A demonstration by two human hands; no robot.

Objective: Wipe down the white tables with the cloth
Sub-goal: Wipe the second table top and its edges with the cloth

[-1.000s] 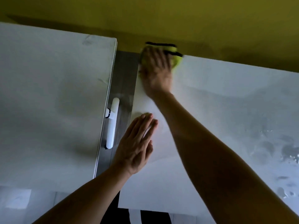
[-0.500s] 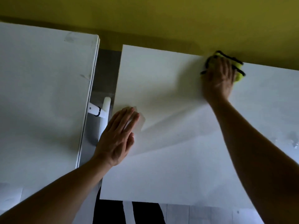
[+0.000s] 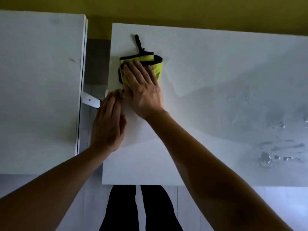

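Observation:
A yellow-green cloth (image 3: 157, 69) with black edging and a black loop lies on the right white table (image 3: 208, 80), near its far left corner. My right hand (image 3: 143, 87) presses flat on the cloth with straight fingers. My left hand (image 3: 108, 124) rests flat on the same table's left edge, just below and beside the right hand. A second white table (image 3: 40, 89) stands to the left across a narrow gap.
Wet streaks and water drops (image 3: 275, 150) cover the right part of the right table. A white plastic piece (image 3: 90, 102) bridges the gap between the tables. A yellow wall (image 3: 166, 12) runs behind both. My dark-trousered legs (image 3: 138, 209) stand at the near edge.
My right hand has swept the cloth from the table's far right-middle back to the left and nearer to me. My left hand stays flat at the left edge.

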